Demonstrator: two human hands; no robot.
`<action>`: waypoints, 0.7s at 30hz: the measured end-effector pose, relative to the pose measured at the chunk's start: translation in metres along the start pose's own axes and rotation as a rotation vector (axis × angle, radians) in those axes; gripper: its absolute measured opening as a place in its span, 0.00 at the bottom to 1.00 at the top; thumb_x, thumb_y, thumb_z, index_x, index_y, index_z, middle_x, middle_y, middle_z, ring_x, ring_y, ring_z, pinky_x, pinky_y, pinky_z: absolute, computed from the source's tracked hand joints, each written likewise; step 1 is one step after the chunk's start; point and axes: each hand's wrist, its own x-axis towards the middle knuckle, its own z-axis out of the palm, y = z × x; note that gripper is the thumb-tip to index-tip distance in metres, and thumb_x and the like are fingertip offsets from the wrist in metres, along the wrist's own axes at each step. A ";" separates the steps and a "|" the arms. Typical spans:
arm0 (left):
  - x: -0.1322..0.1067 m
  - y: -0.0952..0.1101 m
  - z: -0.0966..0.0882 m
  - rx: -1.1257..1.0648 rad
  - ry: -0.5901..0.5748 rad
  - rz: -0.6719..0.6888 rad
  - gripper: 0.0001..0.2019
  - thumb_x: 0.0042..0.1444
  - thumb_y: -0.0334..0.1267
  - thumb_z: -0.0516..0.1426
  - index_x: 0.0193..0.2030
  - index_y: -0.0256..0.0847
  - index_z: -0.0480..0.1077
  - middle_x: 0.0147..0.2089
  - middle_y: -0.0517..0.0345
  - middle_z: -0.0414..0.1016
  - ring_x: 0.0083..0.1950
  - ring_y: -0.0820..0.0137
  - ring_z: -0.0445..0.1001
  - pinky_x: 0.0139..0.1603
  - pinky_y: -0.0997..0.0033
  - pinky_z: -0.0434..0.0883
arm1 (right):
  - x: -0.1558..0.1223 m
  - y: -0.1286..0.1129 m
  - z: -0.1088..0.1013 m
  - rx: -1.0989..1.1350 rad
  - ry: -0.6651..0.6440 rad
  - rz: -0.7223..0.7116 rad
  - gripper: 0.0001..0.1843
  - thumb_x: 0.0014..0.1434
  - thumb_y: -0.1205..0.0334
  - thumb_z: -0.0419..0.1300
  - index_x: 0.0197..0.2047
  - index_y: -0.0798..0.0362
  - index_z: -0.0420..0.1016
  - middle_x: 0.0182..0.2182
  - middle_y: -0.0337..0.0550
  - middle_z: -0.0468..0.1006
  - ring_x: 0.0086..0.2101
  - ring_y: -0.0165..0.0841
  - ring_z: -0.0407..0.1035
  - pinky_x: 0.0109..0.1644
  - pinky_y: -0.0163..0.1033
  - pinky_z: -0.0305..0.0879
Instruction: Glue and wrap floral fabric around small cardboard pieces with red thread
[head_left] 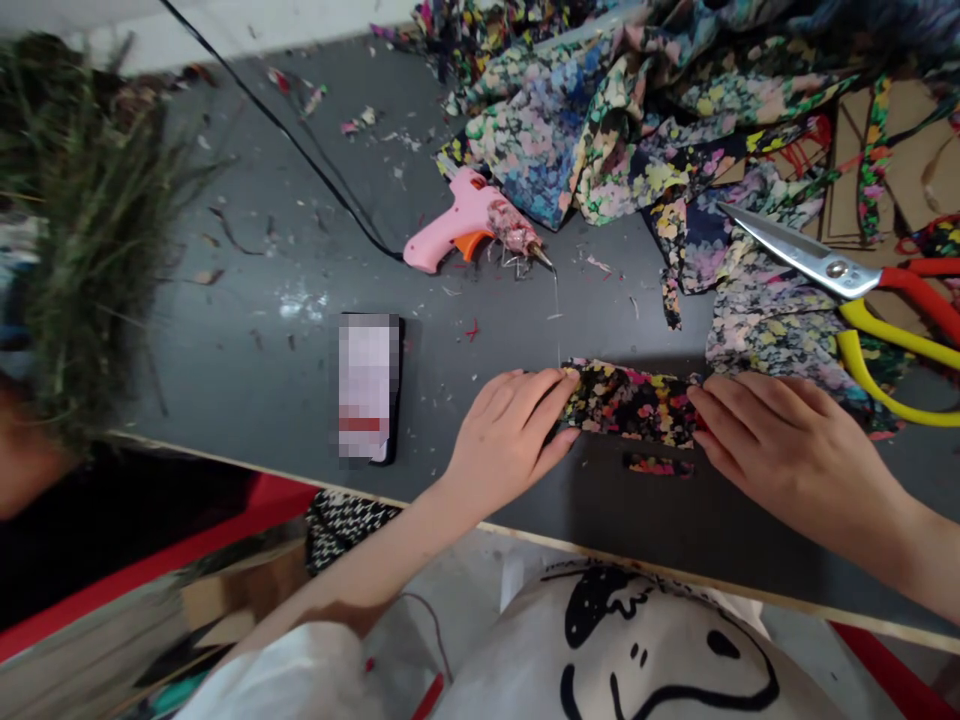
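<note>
A dark strip of floral fabric [634, 402] is stretched level between my two hands, just above or on the grey table. Its left end is pinched between the thumb and fingers of my left hand [510, 430]. My right hand [795, 450] grips the other end, with the fingers curled over it. Below the strip lies a small narrow fabric scrap [660, 466]. A pink hot glue gun [472, 222] with an orange trigger rests on its side beyond my left hand. From its nozzle a thin glue thread trails toward the strip.
Scissors [840, 270] with red and yellow handles lie at right on floral cloth [555, 140] and cardboard pieces [911, 190]. A phone [367, 385] lies left of my left hand. Dried grass [97, 230] heaps at far left. The glue gun's black cord [285, 130] crosses the table [247, 350].
</note>
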 end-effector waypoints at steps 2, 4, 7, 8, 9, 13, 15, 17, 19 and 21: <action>0.003 0.005 0.002 -0.048 0.002 -0.012 0.22 0.63 0.42 0.50 0.61 0.33 0.61 0.51 0.45 0.74 0.49 0.61 0.72 0.51 0.60 0.68 | 0.005 -0.005 0.005 -0.006 0.006 0.012 0.16 0.59 0.66 0.58 0.49 0.65 0.73 0.42 0.50 0.77 0.44 0.39 0.65 0.45 0.42 0.61; 0.007 0.010 0.002 -0.082 -0.020 0.008 0.23 0.62 0.40 0.51 0.62 0.33 0.61 0.51 0.44 0.73 0.50 0.61 0.72 0.51 0.61 0.68 | 0.011 -0.010 0.010 0.015 0.016 0.018 0.18 0.58 0.66 0.59 0.51 0.64 0.72 0.43 0.50 0.77 0.44 0.38 0.64 0.47 0.41 0.61; 0.015 0.016 0.001 -0.057 -0.053 0.027 0.20 0.62 0.38 0.52 0.59 0.32 0.64 0.50 0.45 0.75 0.51 0.62 0.72 0.53 0.62 0.67 | 0.020 -0.019 0.015 0.051 0.005 0.002 0.19 0.59 0.67 0.58 0.52 0.66 0.72 0.45 0.52 0.76 0.44 0.36 0.64 0.46 0.40 0.62; 0.017 0.018 0.000 -0.039 -0.062 0.024 0.19 0.62 0.38 0.52 0.58 0.33 0.65 0.50 0.46 0.76 0.51 0.62 0.72 0.54 0.62 0.67 | 0.021 -0.020 0.016 0.058 0.000 0.001 0.19 0.59 0.67 0.57 0.52 0.66 0.72 0.45 0.53 0.76 0.43 0.36 0.64 0.46 0.40 0.62; 0.018 0.019 -0.001 -0.023 -0.069 0.019 0.19 0.62 0.39 0.52 0.57 0.33 0.66 0.50 0.47 0.76 0.50 0.63 0.72 0.54 0.62 0.66 | 0.022 -0.022 0.017 0.059 -0.004 0.005 0.18 0.59 0.66 0.57 0.52 0.66 0.72 0.45 0.53 0.76 0.44 0.37 0.64 0.46 0.40 0.62; 0.021 0.022 -0.004 0.000 -0.097 -0.010 0.18 0.62 0.40 0.51 0.56 0.34 0.68 0.51 0.49 0.76 0.49 0.64 0.72 0.55 0.63 0.64 | 0.022 -0.025 0.017 0.043 -0.020 0.040 0.19 0.62 0.63 0.54 0.52 0.65 0.72 0.46 0.53 0.75 0.45 0.38 0.64 0.45 0.41 0.64; 0.022 0.024 -0.004 -0.015 -0.093 -0.031 0.19 0.62 0.40 0.51 0.56 0.33 0.68 0.52 0.49 0.76 0.50 0.63 0.71 0.56 0.62 0.64 | 0.021 -0.025 0.017 0.038 -0.024 0.042 0.19 0.62 0.62 0.54 0.52 0.65 0.72 0.46 0.53 0.75 0.44 0.38 0.64 0.45 0.41 0.64; 0.023 0.024 -0.001 -0.070 -0.069 -0.016 0.19 0.62 0.41 0.51 0.56 0.32 0.67 0.52 0.48 0.75 0.51 0.63 0.70 0.57 0.62 0.64 | 0.022 -0.025 0.017 0.039 -0.027 0.034 0.19 0.62 0.62 0.55 0.52 0.66 0.72 0.45 0.53 0.75 0.44 0.38 0.64 0.46 0.41 0.64; 0.025 0.024 0.002 -0.129 -0.041 0.019 0.20 0.62 0.41 0.50 0.56 0.31 0.67 0.52 0.47 0.74 0.52 0.62 0.69 0.58 0.62 0.65 | 0.023 -0.024 0.016 0.051 -0.032 0.025 0.19 0.61 0.64 0.56 0.52 0.66 0.72 0.45 0.52 0.75 0.43 0.38 0.65 0.46 0.42 0.64; 0.026 0.023 0.005 -0.150 -0.030 0.038 0.20 0.63 0.41 0.50 0.56 0.29 0.67 0.51 0.46 0.74 0.53 0.62 0.69 0.57 0.63 0.67 | 0.022 -0.020 0.013 0.075 -0.032 0.041 0.19 0.62 0.64 0.55 0.52 0.66 0.71 0.44 0.52 0.76 0.42 0.38 0.66 0.46 0.42 0.64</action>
